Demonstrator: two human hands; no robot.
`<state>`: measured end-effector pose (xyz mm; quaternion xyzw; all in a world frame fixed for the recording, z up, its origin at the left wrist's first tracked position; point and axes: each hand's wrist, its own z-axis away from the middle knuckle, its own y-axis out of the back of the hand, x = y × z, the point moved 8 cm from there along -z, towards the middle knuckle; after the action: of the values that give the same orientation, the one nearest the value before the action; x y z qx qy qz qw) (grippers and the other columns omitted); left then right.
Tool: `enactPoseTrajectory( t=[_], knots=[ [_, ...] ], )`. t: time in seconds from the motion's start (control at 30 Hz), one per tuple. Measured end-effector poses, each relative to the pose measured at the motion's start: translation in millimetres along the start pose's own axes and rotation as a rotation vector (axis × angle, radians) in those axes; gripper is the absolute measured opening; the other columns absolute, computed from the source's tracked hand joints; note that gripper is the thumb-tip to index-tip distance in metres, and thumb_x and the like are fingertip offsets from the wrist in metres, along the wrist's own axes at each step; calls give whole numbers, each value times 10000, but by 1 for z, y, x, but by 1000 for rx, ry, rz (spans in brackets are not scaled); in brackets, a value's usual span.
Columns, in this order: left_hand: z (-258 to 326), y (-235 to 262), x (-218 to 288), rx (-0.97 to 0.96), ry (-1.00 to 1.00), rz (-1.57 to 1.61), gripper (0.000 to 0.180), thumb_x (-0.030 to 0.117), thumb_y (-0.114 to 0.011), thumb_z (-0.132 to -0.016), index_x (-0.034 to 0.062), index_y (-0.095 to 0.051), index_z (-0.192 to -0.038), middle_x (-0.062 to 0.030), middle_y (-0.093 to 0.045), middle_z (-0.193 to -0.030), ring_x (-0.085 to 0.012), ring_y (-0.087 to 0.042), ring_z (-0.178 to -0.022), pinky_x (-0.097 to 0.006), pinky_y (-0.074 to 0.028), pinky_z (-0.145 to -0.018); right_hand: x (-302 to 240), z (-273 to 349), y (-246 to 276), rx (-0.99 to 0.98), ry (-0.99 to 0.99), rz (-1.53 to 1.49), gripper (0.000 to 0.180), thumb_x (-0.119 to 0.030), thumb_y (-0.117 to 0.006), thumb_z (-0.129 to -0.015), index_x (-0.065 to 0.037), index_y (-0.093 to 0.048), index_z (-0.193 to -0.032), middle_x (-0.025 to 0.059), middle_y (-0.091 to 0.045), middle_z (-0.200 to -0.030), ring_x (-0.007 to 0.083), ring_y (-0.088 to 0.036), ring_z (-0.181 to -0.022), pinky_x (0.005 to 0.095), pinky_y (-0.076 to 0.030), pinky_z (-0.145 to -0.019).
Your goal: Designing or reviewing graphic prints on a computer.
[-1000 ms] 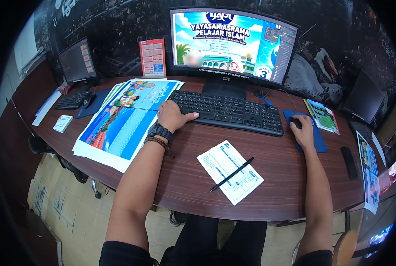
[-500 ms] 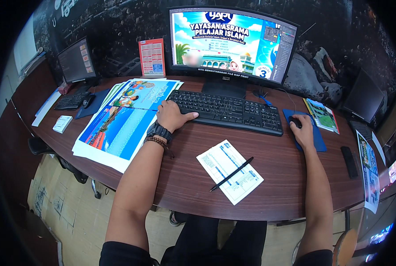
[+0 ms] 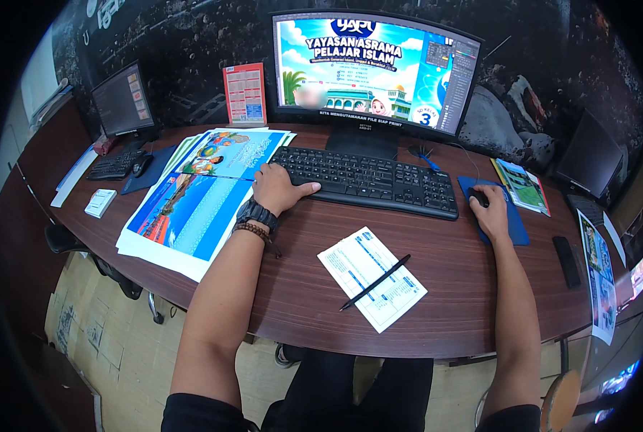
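My left hand (image 3: 279, 189) rests at the left end of a black keyboard (image 3: 364, 181), fingers apart on the keys and thumb stretched along the front edge. A black watch and a beaded bracelet circle that wrist. Over on the right, my right hand (image 3: 490, 213) is curved around a dark computer mouse (image 3: 478, 197), which it partly hides, on a blue mouse pad (image 3: 514, 229). Behind the keyboard stands a monitor (image 3: 375, 72) showing a colourful cartoon layout in editing software. Between my forearms lies a printed form (image 3: 364, 259) with a black pen (image 3: 375, 282) across it.
Large colour prints (image 3: 191, 201) are stacked left of the keyboard. A red calendar (image 3: 246, 95) stands behind them. More monitors (image 3: 124, 97) stand at both sides. A booklet stack (image 3: 521, 186) lies beyond the pad, and a black phone-like slab (image 3: 567, 261) sits near the right edge.
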<state>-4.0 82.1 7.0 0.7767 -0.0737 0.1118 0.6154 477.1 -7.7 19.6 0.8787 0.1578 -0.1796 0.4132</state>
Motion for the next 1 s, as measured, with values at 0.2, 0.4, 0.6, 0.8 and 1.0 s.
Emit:
enactPoseTrajectory(
  t=[0.2, 0.4, 0.6, 0.8, 1.0],
  knots=[
    [2, 6, 2, 85, -47, 15, 999, 727, -748, -681, -182, -601, -1069, -331, -574, -1143, -450, -545, -1087, -477, -464, -955, -2, 0, 0, 0, 3, -7, 338, -220, -676, -809, -39, -686, -1093, 175, -588, -1117, 350, -592, -1059, 401, -466, -940],
    [1, 2, 1, 7, -8, -12, 1074, 753, -746, -651, -148, -554, -1204, -280, -532, -1249, -426, -532, -1176, -479, -483, -961, -1, -1, 1, -6, 6, 1, 337, -216, -676, -807, -38, -688, -1092, 170, -593, -1119, 350, -592, -1063, 405, -465, -946],
    [1, 3, 1, 20, -12, -14, 1072, 755, -743, -652, -148, -556, -1199, -278, -534, -1241, -423, -535, -1165, -477, -486, -952, -1, -1, 0, -6, 22, 10, 334, -210, -677, -806, -37, -688, -1091, 168, -594, -1113, 350, -591, -1062, 408, -464, -948],
    [0, 2, 0, 21, -11, -10, 1076, 755, -743, -652, -150, -552, -1202, -279, -535, -1241, -423, -534, -1168, -479, -485, -955, -2, 0, 1, 0, 25, 3, 329, -206, -676, -806, -37, -688, -1088, 169, -594, -1098, 348, -591, -1054, 406, -465, -945],
    [-1, 1, -1, 18, -20, -13, 1086, 759, -742, -649, -152, -547, -1208, -284, -534, -1247, -423, -531, -1179, -485, -486, -956, -2, 0, 0, 1, 22, -2, 330, -213, -670, -811, -37, -685, -1090, 168, -593, -1095, 345, -591, -1053, 406, -464, -943]
  ],
)
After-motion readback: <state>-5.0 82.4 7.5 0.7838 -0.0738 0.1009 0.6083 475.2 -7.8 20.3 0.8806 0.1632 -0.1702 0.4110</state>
